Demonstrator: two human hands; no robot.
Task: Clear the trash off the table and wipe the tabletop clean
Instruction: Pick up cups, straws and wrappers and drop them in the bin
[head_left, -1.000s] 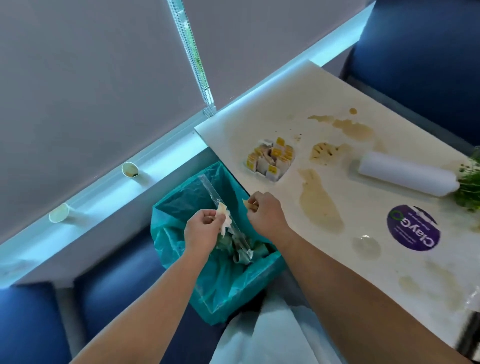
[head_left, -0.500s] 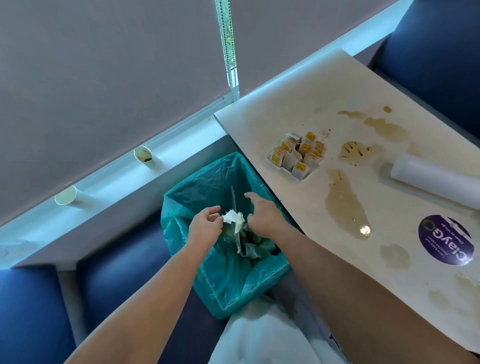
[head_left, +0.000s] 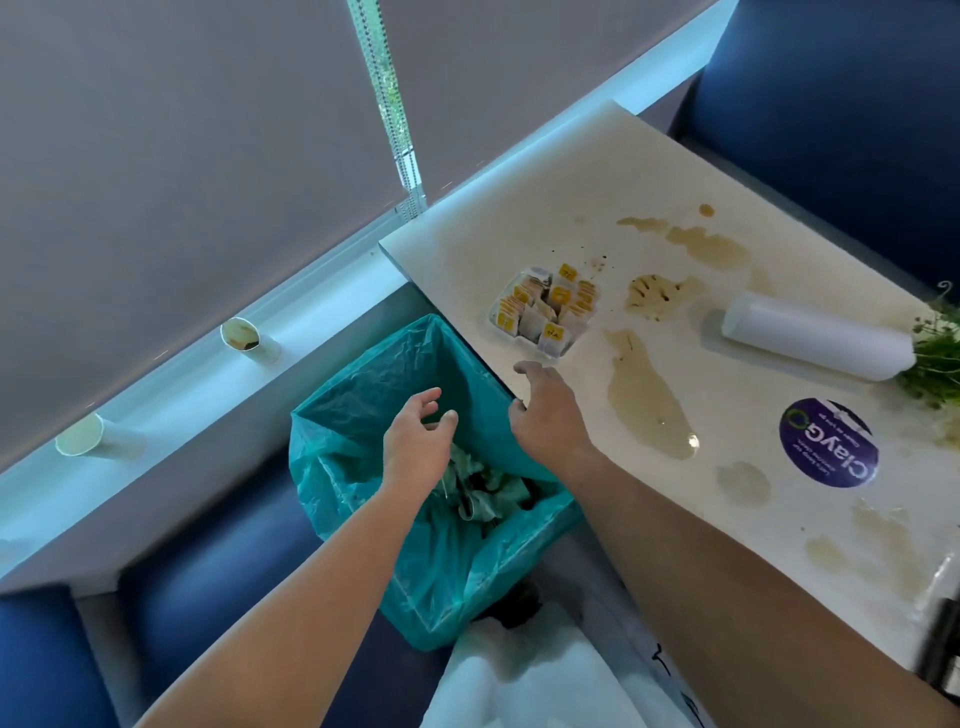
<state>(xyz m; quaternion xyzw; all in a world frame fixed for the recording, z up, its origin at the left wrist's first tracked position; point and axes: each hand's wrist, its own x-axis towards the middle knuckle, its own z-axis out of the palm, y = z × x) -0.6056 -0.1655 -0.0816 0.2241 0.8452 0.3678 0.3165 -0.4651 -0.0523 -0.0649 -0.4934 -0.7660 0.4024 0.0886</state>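
Holding left hand (head_left: 415, 449) empty and loose-fingered over teal-lined bin (head_left: 358, 400), right hand (head_left: 548, 413) likewise at worktop (head_left: 545, 208) edge; crumpled trash (head_left: 485, 493) inside bin. Facing sachet tray (head_left: 545, 312) just beyond right hand, brown spills (head_left: 644, 402), white roll (head_left: 815, 338), greens (head_left: 935, 364).

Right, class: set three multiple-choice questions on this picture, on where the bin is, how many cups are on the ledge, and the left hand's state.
1. Where is the teal-lined bin relative to the table? A on top of it; B beside its edge, lower down; C behind the blind.
2. How many paper cups are on the window ledge? A one; B three; C two.
3. The left hand is: A open, holding nothing; B gripping a cup; C pinching a napkin.
Answers: 1 B, the bin sits against the table's edge; 2 C, two cups show there; 3 A, its fingers are loose above the bin.
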